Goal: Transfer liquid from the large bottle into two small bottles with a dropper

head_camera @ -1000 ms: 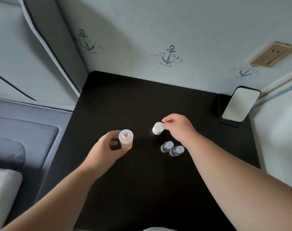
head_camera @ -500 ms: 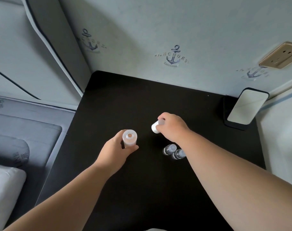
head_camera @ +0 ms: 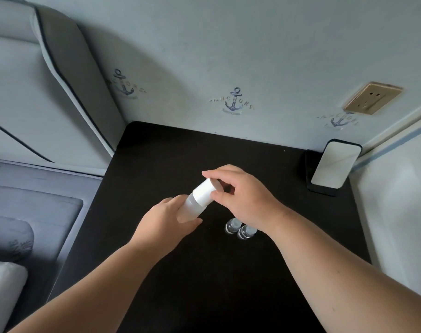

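Head view: the left hand (head_camera: 167, 218) wraps the large bottle (head_camera: 189, 207) above mid-bench (head_camera: 171, 150), tilted toward one o'clock. Right hand (head_camera: 243, 200) fingers (head_camera: 216, 175) pinch its white cap (head_camera: 205, 192), which sits on the neck. Two small bottles (head_camera: 238, 229) stand touching at five o'clock of it, contents unclear. No dropper is visible. Whether capping ends the transfer or uncapping starts it, I cannot tell.

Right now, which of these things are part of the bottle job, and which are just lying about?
Part of the job: large bottle in the left hand; white cap under the right hand; two small bottles.

Lying about: phone; wall socket; pillow.
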A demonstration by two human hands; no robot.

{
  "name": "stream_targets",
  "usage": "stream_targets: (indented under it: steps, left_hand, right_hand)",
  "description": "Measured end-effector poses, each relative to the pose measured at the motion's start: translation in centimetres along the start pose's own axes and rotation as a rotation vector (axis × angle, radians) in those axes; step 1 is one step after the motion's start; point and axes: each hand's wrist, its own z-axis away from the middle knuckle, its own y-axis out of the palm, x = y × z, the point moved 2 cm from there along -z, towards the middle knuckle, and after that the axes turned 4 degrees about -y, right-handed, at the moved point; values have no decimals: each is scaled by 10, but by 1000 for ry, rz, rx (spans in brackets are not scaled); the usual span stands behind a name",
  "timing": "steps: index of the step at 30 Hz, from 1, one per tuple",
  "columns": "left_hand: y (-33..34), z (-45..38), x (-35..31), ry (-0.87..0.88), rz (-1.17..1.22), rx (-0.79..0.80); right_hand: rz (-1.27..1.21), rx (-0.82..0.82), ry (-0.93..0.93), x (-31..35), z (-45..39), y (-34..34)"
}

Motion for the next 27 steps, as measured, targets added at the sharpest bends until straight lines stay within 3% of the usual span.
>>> stream_targets:
  steps: [6,11,18,27]
  left_hand:
    - [0,2,-3,-7,-18,26]
    - [-1,2,3,-28,22,166]
    - [-4,4,5,-24,79,247]
    - [-14,-4,-10,24,-43,201]
  right_hand:
    - [89,0,-98,3,5,-2]
    - [123,69,-186,7,11,3]
    - [203,98,-244,10,13,2]
    - [191,5,-149,6,15,-7]
